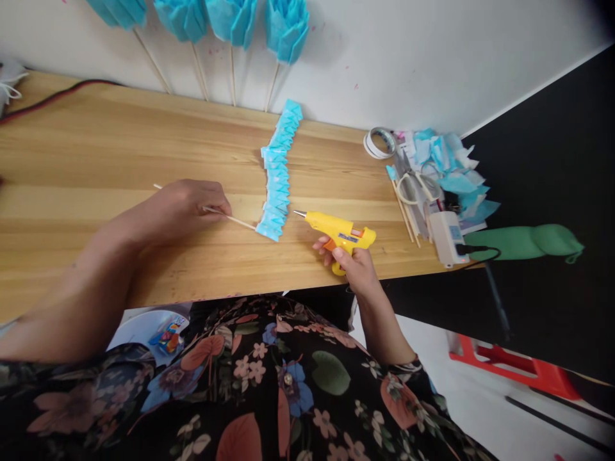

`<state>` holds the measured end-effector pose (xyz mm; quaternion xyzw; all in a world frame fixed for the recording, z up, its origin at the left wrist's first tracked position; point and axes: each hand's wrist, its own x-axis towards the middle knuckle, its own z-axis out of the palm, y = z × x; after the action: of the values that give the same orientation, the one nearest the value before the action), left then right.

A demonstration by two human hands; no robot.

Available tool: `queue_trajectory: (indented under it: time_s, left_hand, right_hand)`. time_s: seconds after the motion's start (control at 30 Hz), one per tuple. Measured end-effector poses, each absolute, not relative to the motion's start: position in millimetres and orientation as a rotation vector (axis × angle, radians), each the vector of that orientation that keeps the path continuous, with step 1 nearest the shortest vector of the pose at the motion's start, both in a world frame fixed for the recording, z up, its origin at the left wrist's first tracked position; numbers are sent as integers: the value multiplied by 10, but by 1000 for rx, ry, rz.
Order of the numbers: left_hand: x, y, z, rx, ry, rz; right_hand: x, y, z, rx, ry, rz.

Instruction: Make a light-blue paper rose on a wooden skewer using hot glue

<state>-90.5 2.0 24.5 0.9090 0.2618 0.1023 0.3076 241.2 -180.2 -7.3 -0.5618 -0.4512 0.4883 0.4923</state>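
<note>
My left hand (185,205) is closed around a thin wooden stick (241,222). The stick's tip meets the near end of a pleated blue strip (277,182), which lies lengthwise from near the wall toward me. Right of the strip, my right hand (353,262) grips a yellow glue gun (336,229) by its handle, fingers by the orange trigger. Its metal nozzle points left at the strip, a small gap away from it.
Several blue paper flowers (230,22) on sticks lean against the wall. At the right are a tape roll (379,143), scissors (418,187), loose sticks (405,208), blue scraps (456,163), a white power socket (446,238) and a green object (523,243). The wooden table's (158,282) front edge is close to me.
</note>
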Motion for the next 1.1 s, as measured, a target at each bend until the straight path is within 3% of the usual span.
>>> queue_trajectory:
  time_s: [1.1]
  left_hand:
    - [-887, 32, 239, 2422, 732, 290]
  right_hand:
    - [2442, -1819, -110, -1427, -1122, 1163]
